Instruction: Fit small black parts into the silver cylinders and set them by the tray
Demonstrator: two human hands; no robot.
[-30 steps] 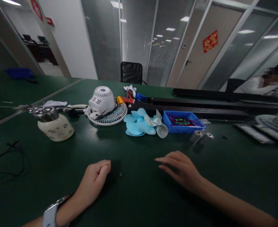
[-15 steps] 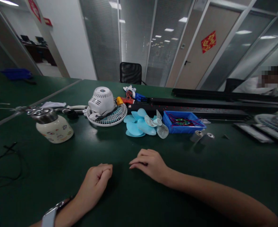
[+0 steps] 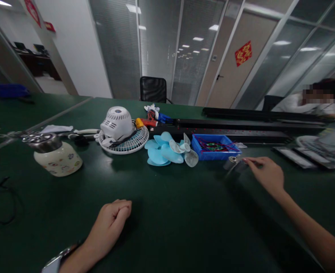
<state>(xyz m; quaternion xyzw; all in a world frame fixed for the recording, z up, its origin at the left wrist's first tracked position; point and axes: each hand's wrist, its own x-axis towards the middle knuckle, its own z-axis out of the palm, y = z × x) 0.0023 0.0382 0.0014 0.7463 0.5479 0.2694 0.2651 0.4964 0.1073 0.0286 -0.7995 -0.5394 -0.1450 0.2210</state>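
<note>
My left hand (image 3: 110,223) rests on the green table, fingers curled into a loose fist. Nothing shows in it. At the right, my right hand (image 3: 266,174) has its thumb and fingertips pinched at the top of a small silver cylinder (image 3: 241,167), which looks like a motor. The fingers partly cover this cylinder. Just left of it a second silver cylinder (image 3: 230,163) stands upright. Behind them is a blue bin (image 3: 217,154) holding red and green wires. Light-blue and clear fan blades (image 3: 167,151) lie left of the bin.
A white fan head (image 3: 116,123) sits on its grille (image 3: 124,146). A cream bottle (image 3: 59,159) stands at left, near a black cable (image 3: 13,204). Behind lie an orange drill (image 3: 150,122) and long black rails (image 3: 230,131). A person (image 3: 304,100) sits far right.
My right hand has moved right and forward from the table's middle to the silver cylinders. My left hand stays in its loose fist. The view has shifted slightly right.
</note>
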